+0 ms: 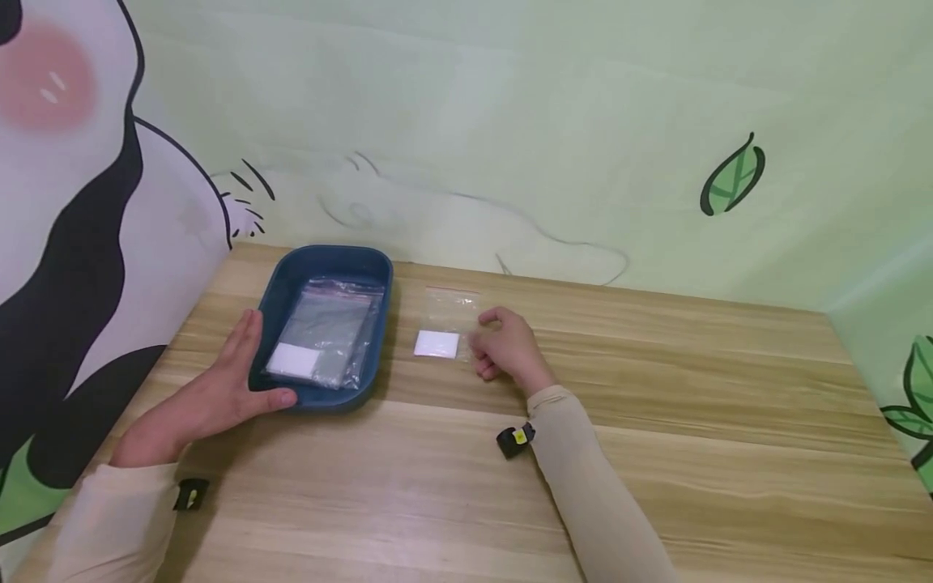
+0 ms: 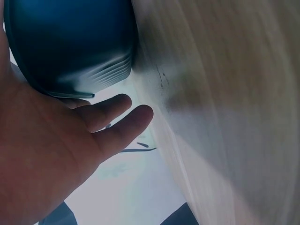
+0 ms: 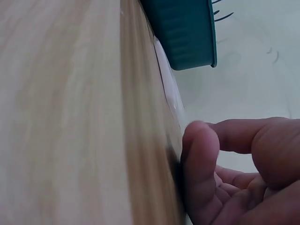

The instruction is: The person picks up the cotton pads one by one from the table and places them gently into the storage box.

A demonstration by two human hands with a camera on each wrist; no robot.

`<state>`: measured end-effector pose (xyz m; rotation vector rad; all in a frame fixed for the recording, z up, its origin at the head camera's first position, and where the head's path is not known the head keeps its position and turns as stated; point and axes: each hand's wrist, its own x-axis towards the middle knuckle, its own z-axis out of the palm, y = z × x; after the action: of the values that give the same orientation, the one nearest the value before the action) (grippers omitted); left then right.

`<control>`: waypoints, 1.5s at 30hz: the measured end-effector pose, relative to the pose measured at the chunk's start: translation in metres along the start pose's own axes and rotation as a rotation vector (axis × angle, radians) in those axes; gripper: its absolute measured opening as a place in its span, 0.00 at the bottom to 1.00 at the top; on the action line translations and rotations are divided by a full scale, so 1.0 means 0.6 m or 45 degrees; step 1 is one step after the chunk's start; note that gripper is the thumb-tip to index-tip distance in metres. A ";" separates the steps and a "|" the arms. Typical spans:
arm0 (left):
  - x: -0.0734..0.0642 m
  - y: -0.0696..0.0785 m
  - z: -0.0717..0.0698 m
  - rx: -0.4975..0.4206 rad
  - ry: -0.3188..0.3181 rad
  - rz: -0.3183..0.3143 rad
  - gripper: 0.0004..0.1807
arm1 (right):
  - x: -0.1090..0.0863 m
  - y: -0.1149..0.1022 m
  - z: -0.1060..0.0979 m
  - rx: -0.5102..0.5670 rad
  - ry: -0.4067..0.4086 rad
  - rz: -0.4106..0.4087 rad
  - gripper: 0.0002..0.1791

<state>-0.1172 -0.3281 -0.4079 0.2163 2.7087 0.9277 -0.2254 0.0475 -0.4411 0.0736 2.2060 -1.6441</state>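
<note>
Straight fingers of my left hand [image 1: 211, 397] lie along the left side of a dark blue plastic tray [image 1: 384, 324], its thumb at the near corner of the rim. Inside the tray are clear zip bags [image 1: 338, 320], overlapping, with a white rectangle [image 1: 294, 359] at the near left of the top one. Right of the tray, a similar zip bag [image 1: 452, 306] with a white rectangle [image 1: 436, 344] rests flat on the table. My right hand [image 1: 510, 348] is at this bag's right edge, fingers loosely bent, with nothing visible between thumb and forefinger in the right wrist view.
The wood-grain table [image 1: 714, 405] extends to the right and toward me. A pale green cloth backdrop [image 1: 510, 121] with cartoon drawings rises behind the table's far edge and along its left side. Each sleeve carries a small black wrist device [image 1: 515, 440].
</note>
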 end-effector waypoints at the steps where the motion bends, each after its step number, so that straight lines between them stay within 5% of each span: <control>1: 0.000 0.000 0.000 -0.002 0.001 0.002 0.70 | 0.002 0.002 0.001 -0.032 0.011 -0.008 0.21; 10: 0.000 0.000 0.000 0.000 -0.003 -0.008 0.70 | -0.007 -0.009 0.012 -0.378 0.072 -0.007 0.25; 17: 0.000 0.002 -0.001 0.010 -0.008 -0.020 0.70 | -0.010 -0.016 0.016 -0.525 0.070 -0.038 0.03; 19: 0.000 0.002 -0.001 0.009 -0.009 -0.022 0.70 | -0.011 -0.016 0.015 -0.529 0.071 -0.041 0.05; 23: 0.000 0.002 -0.001 0.002 -0.008 -0.022 0.70 | -0.010 -0.013 0.012 -0.386 0.061 -0.060 0.05; 30: 0.000 0.002 -0.002 -0.004 -0.002 -0.007 0.70 | -0.006 -0.010 0.004 0.274 0.015 0.018 0.04; 33: 0.000 0.001 -0.002 -0.003 -0.004 -0.006 0.70 | -0.003 -0.007 0.001 0.452 0.015 0.069 0.04; 45: -0.001 0.003 -0.003 0.005 -0.013 -0.022 0.71 | -0.001 -0.002 -0.001 0.637 0.009 0.130 0.16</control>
<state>-0.1170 -0.3276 -0.4054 0.1973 2.6986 0.9139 -0.2256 0.0479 -0.4396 0.3201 1.7122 -2.0933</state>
